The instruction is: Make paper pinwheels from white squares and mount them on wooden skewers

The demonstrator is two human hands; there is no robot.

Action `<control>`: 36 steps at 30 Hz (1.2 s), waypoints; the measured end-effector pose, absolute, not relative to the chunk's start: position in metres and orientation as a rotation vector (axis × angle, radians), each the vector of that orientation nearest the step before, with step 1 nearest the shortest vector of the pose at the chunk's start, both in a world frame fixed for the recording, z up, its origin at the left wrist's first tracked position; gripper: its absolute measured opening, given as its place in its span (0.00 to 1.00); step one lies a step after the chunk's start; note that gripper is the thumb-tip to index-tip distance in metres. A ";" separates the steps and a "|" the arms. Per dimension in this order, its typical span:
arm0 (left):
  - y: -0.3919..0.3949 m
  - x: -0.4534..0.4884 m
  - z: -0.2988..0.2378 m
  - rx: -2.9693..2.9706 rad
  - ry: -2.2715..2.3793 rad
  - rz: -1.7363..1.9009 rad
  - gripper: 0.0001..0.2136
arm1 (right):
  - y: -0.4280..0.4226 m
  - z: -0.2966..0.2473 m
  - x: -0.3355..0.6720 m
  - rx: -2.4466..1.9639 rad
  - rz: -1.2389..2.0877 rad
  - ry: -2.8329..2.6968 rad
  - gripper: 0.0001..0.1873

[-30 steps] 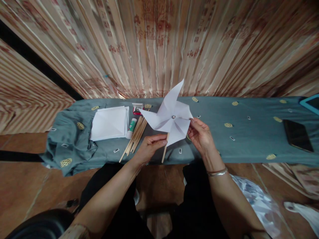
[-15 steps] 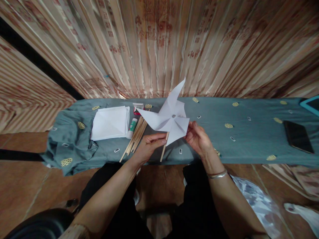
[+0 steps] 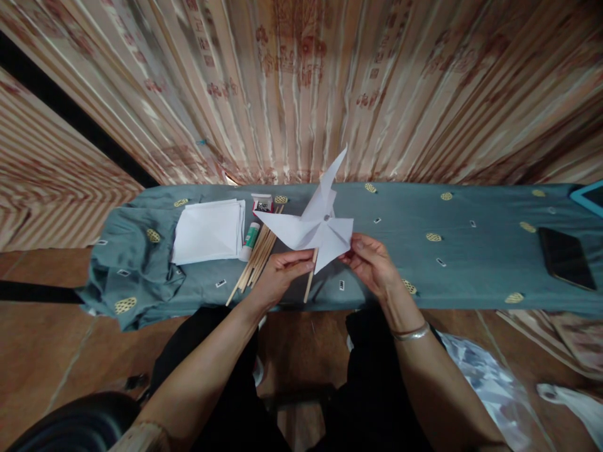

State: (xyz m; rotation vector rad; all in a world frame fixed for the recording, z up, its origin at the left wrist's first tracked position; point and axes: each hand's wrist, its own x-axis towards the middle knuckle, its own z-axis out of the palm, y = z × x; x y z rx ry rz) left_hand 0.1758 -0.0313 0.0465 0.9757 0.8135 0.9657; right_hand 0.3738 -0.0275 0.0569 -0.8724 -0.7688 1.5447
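A white paper pinwheel (image 3: 320, 232) with a round pin head at its centre is held up over the table's front part. Its thin wooden stick (image 3: 309, 282) slants down below the paper. My left hand (image 3: 285, 273) is closed, pinching the stick between thumb and fingers just under the blades. My right hand (image 3: 370, 260) is closed with its fingertips at the pinwheel's lower right blade; the fingers lie partly behind the paper. Left of the pinwheel lie several loose wooden sticks (image 3: 257, 257), a green and white glue stick (image 3: 251, 238) and a small open box of pins (image 3: 262, 204).
A stack of white paper (image 3: 207, 232) lies on the left of the cloth-covered table (image 3: 400, 220). At the right are a dark phone (image 3: 565, 257) and a blue-edged device (image 3: 588, 198). A patterned curtain (image 3: 301, 94) hangs behind. A plastic bag (image 3: 490, 383) rests on the floor.
The pinwheel has turned and tilted slightly, its right rear blade now showing narrower. My right hand has shifted a little left along with the blade. My left hand keeps its grip on the stick.
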 end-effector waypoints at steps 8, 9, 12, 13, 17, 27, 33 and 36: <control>-0.030 0.175 0.038 1.076 0.820 1.019 0.15 | -0.033 0.059 0.361 -0.939 1.614 -0.798 0.15; -0.030 0.175 0.038 1.084 0.832 1.017 0.16 | -0.034 0.059 0.360 -0.934 1.628 -0.799 0.15; -0.030 0.175 0.042 1.100 0.854 0.990 0.17 | -0.036 0.058 0.354 -0.917 1.663 -0.827 0.15; -0.030 0.175 0.043 1.101 0.854 0.983 0.17 | -0.037 0.058 0.353 -0.911 1.674 -0.853 0.15; -0.030 0.176 0.046 1.085 0.859 0.992 0.16 | -0.037 0.061 0.358 -0.938 1.662 -0.961 0.16; -0.035 0.177 0.050 1.116 0.865 0.879 0.16 | -0.012 0.057 0.391 -0.987 1.055 -0.862 0.18; -0.034 0.177 0.048 1.136 0.836 0.869 0.15 | -0.013 0.055 0.386 -0.959 1.189 -0.901 0.17; -0.033 0.177 0.047 1.110 0.864 0.873 0.16 | -0.014 0.056 0.389 -0.990 1.178 -0.850 0.16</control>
